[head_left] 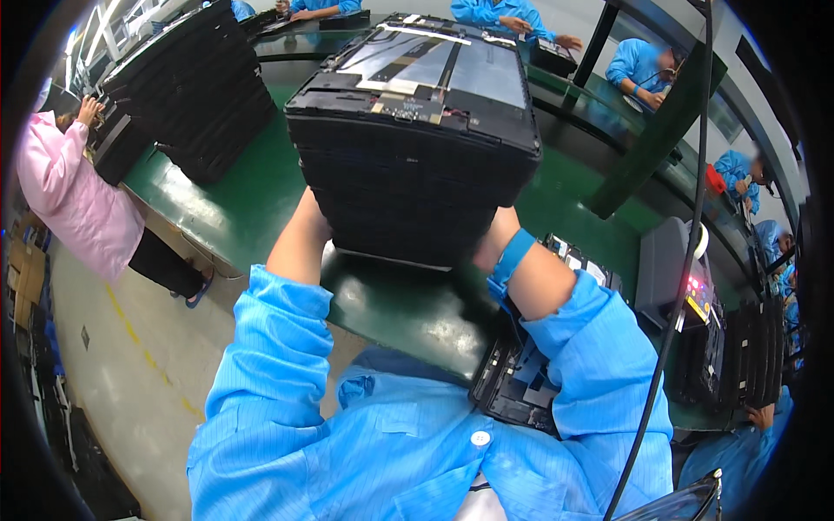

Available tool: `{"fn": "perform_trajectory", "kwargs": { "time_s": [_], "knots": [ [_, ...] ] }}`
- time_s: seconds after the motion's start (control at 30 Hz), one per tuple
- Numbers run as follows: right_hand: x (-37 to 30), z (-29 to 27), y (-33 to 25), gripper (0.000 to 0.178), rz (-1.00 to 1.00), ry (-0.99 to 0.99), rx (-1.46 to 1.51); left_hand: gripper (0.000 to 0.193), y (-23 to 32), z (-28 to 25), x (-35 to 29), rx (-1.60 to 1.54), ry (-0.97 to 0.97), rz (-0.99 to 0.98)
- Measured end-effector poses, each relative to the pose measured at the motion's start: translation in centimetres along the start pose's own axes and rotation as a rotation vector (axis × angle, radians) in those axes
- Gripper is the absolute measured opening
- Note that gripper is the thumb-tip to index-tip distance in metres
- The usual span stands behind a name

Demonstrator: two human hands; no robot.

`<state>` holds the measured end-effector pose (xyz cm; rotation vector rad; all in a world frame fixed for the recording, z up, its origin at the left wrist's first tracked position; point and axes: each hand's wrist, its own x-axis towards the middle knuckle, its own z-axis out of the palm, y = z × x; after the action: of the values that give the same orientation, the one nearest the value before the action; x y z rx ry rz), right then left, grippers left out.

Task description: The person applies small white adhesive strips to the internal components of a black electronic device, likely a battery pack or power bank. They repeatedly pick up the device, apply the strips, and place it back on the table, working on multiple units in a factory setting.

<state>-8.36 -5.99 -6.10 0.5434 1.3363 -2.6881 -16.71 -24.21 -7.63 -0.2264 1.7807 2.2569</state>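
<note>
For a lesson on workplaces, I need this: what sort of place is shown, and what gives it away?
Probably an electronics assembly or repair workshop. The signs are the stack of flat black devices, its top one showing a circuit board, the green worktable, and co-workers in blue smocks.

You reach both arms forward, roughly level with each other, the blue sleeves [265,360] pushed up so your left forearm [297,250] and right forearm [546,285] show bare. A blue band [512,260] circles your right wrist [519,271]. Your left hand [314,211] and right hand [497,233] are mostly hidden; their fingers cannot be made out.
</note>
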Motion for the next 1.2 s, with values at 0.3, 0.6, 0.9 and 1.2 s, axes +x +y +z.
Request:
{"fn": "perform_trajectory", "kwargs": {
  "time_s": [0.3,0.6,0.9,1.2],
  "knots": [
    [-6.2,-6.6,-5.5,0.067,-0.089,-0.015,-0.564,0.037,-5.2,-7.0,-0.8,-0.017,0.208,0.637],
    [-21.7,-24.0,-5.2,0.027,-0.763,0.354,-0.191,0.073,-10.1,1.8,-14.1,0.63,-0.73,0.961],
    [-20.8,-30.8,-4.5,0.035,-0.573,0.747,-0.048,0.097,-14.5,6.5,-15.8,0.669,-1.007,0.787],
    [-19.5,-30.6,-5.6,0.024,-0.688,0.712,-0.114,0.082,-13.7,6.7,-16.1,0.586,-0.927,0.942]
  ]
}}
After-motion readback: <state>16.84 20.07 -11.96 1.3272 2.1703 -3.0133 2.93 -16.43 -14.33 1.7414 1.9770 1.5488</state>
